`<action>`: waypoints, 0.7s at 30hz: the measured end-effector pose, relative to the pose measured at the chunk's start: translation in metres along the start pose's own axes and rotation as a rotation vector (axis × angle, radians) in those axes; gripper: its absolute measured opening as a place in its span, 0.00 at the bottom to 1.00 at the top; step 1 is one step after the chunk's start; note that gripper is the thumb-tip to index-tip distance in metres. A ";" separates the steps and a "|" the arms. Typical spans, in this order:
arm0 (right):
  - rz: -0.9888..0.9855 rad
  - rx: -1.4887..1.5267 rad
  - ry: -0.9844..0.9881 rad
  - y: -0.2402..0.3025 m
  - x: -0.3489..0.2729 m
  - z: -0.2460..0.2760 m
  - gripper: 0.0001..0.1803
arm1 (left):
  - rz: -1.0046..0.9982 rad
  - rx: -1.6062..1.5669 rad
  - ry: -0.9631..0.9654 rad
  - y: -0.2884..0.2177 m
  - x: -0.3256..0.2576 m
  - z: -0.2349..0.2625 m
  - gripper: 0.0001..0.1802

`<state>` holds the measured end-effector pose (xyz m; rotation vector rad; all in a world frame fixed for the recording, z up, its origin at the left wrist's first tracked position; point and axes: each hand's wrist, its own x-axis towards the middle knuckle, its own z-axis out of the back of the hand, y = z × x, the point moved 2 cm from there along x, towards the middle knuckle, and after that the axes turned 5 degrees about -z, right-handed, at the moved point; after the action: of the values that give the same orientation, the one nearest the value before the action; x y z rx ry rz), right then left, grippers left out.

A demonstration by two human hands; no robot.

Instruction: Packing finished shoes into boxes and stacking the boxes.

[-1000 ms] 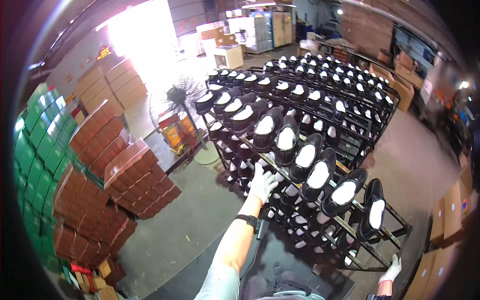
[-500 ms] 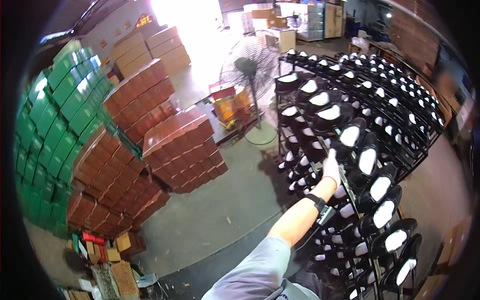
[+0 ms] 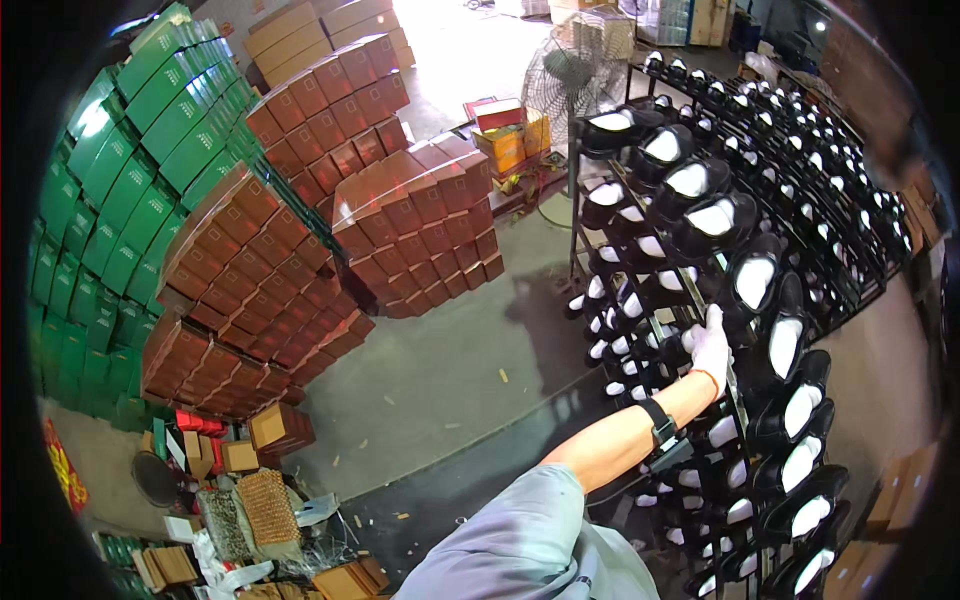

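My left hand (image 3: 711, 350), in a white glove with a watch on the wrist, reaches out to the right. Its fingers close round a metal rail of a black shoe rack (image 3: 738, 395), just beside the shoes; part of the grip is hidden. Black shoes with white filling inside stand in rows on this rack, and a black shoe (image 3: 755, 280) sits just above the hand. More shoes fill the lower tiers. My right hand is out of view.
Another shoe-filled rack (image 3: 830, 150) stands beyond. Brown-red boxes (image 3: 415, 215) and green boxes (image 3: 135, 200) are stacked at left. A standing fan (image 3: 570, 70) is behind the rack, near an orange crate (image 3: 515, 150). Cardboard and scraps (image 3: 265, 505) lie at lower left.
My view has shifted, so boxes and fan appear higher and farther right. The rack now covers more of the fan's stand. My left hand stays at the same place on the rack.
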<state>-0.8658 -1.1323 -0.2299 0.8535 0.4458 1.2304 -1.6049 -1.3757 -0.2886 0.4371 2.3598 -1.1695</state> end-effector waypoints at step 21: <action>-0.307 0.413 0.280 0.036 0.253 -0.111 0.42 | 0.185 -0.339 -0.019 -0.010 -0.007 0.002 0.30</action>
<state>-0.8904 -0.8545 -0.2360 0.9191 1.0449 0.9866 -1.6030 -1.3835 -0.2795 0.5082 2.3803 -0.6707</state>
